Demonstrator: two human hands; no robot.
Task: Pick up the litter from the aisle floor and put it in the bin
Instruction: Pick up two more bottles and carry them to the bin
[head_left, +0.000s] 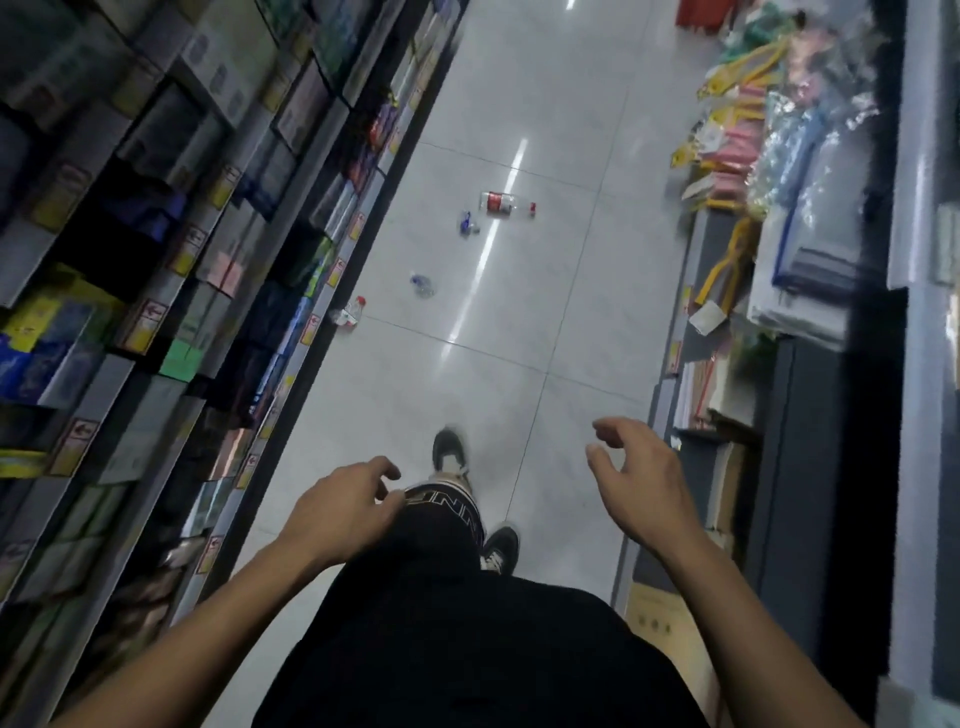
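Four pieces of litter lie on the aisle floor (519, 322), all well ahead of the person and none yet touched. Taking the clear bottle with the red label (503, 202) as landmark: it lies on its side farthest up the aisle, its red cap pointing toward the right-hand shelving (737, 249). Just beside it, toward the left shelves (156, 234) and slightly nearer the person, sits a small crumpled blue-and-clear piece (468, 223). Nearer again is a second crushed clear piece with blue on it (423, 286), and nearest of the four, close against the foot of the left shelves, lies a small red-capped bottle (350, 312). The scatter runs in a loose diagonal from the landmark bottle down toward the left shelf base, which suggests the near bottle is the natural first pick. Both hands are empty: the left hand (343, 501) hangs with fingers loosely curled over the raised knee, and the right hand (636, 473) is held out with fingers relaxed and slightly spread, likely just for balance mid-stride, since one shoe (451, 452) is forward and the other (501, 548) back. No bin is in view, so its place cannot be told.
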